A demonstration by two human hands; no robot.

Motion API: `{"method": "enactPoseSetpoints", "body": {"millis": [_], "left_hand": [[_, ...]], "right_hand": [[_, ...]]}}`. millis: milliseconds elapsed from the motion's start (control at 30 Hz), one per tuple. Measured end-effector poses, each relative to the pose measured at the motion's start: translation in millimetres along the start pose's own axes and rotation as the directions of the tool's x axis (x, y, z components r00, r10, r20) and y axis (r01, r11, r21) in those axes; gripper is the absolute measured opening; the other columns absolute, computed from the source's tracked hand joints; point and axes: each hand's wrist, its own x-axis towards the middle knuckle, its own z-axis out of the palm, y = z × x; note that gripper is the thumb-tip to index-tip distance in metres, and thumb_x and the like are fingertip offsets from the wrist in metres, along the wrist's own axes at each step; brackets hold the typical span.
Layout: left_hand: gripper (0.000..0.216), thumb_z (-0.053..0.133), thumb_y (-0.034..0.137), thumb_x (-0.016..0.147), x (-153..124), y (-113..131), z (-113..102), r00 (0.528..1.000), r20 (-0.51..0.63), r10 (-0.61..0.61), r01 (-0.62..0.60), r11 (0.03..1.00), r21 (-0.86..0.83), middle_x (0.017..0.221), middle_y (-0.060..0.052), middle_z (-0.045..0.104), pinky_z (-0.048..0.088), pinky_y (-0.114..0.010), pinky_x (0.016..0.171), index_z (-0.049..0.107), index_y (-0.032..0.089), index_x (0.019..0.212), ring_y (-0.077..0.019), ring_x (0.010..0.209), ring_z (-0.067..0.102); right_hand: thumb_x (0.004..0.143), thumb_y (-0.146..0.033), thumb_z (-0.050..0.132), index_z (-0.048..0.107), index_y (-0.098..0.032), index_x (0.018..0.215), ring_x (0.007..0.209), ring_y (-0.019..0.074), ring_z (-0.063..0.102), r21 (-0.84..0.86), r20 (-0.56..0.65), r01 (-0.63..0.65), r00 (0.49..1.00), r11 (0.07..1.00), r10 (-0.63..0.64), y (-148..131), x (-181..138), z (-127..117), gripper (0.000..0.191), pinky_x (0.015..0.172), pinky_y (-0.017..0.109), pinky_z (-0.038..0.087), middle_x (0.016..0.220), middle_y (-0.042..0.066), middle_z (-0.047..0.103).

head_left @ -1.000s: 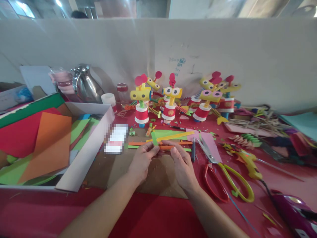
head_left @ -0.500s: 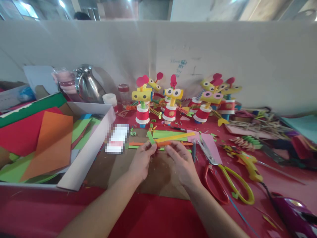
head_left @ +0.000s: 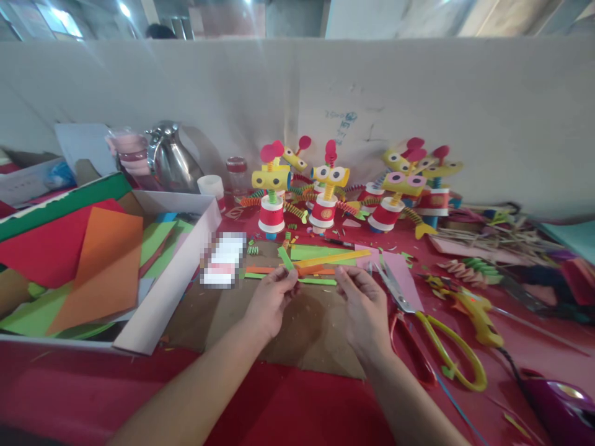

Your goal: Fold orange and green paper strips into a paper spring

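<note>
My left hand (head_left: 272,300) pinches the crossing ends of a green paper strip (head_left: 285,257) and an orange paper strip (head_left: 312,270) above a brown cardboard mat (head_left: 297,331). The green strip sticks up and away from my fingers; the orange one runs to the right. My right hand (head_left: 365,306) hovers a little to the right of them, fingers curled, and I cannot make out anything in it. More loose strips, yellow (head_left: 332,257) and green (head_left: 309,251), lie just beyond my hands.
Scissors with red and yellow handles (head_left: 430,337) lie right of my right hand, a yellow glue gun (head_left: 474,308) beyond them. A white box of coloured paper sheets (head_left: 153,303) stands at the left. Several paper-cup figures (head_left: 325,198) line the wall, beside a steel kettle (head_left: 170,158).
My right hand has let go of the orange strip and slid to the right. My left hand keeps its pinch on the strips. The view has shifted slightly.
</note>
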Motion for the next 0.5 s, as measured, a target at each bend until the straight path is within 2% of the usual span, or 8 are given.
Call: {"method": "enactPoseSetpoints", "body": {"millis": [100, 133, 333, 433, 500], "left_hand": [[0.024, 0.086, 0.024, 0.057, -2, 0, 2, 0.995, 0.036, -0.097, 0.101, 0.986, -0.134, 0.067, 0.001, 0.064, 0.043, -0.024, 0.064, 0.068, 0.016, 0.070, -0.0096, 0.061, 0.055], [0.021, 0.085, 0.022, 0.058, -3, 0, 3, 0.992, 0.042, -0.121, 0.126, 0.978, -0.164, 0.068, 0.000, 0.065, 0.044, -0.024, 0.065, 0.068, 0.016, 0.069, -0.0101, 0.062, 0.056], [0.012, 0.076, 0.004, 0.064, -8, 2, 9, 0.971, 0.007, -0.238, 0.233, 0.947, -0.222, 0.063, -0.001, 0.064, 0.044, -0.021, 0.060, 0.069, 0.014, 0.066, -0.0085, 0.058, 0.056], [0.010, 0.075, 0.004, 0.065, -8, 3, 10, 0.969, 0.012, -0.247, 0.242, 0.940, -0.238, 0.063, -0.001, 0.065, 0.045, -0.021, 0.061, 0.070, 0.013, 0.066, -0.0089, 0.059, 0.057], [0.009, 0.076, 0.006, 0.065, -8, 3, 10, 0.974, 0.029, -0.226, 0.227, 0.949, -0.219, 0.062, -0.001, 0.065, 0.045, -0.021, 0.061, 0.071, 0.013, 0.068, -0.0091, 0.058, 0.056]], "right_hand": [[0.073, -0.031, 0.076, 0.066, -0.023, 0.090, 0.076, 0.0145, 0.058, -0.034, 0.256, -0.038, 0.966, 0.999, 0.045, 7, -8, 7, 0.021, 0.073, 0.029, 0.046, 0.086, 0.000, 0.065], [0.074, -0.032, 0.075, 0.065, -0.023, 0.091, 0.079, 0.0162, 0.060, -0.051, 0.306, -0.036, 0.951, 0.998, 0.050, 9, -10, 9, 0.021, 0.075, 0.031, 0.048, 0.088, 0.001, 0.066], [0.084, -0.032, 0.064, 0.067, -0.022, 0.084, 0.078, 0.0176, 0.059, -0.184, 0.307, 0.137, 0.949, 0.973, -0.075, 7, -15, 12, 0.010, 0.072, 0.031, 0.048, 0.086, 0.003, 0.062], [0.086, -0.032, 0.061, 0.067, -0.022, 0.077, 0.075, 0.0170, 0.057, -0.247, 0.332, 0.212, 0.935, 0.946, -0.123, 5, -13, 11, 0.014, 0.070, 0.029, 0.046, 0.080, 0.002, 0.061], [0.087, -0.032, 0.060, 0.066, -0.022, 0.075, 0.074, 0.0169, 0.056, -0.266, 0.334, 0.215, 0.935, 0.940, -0.120, 6, -13, 11, 0.018, 0.069, 0.028, 0.045, 0.078, 0.002, 0.061]]}}
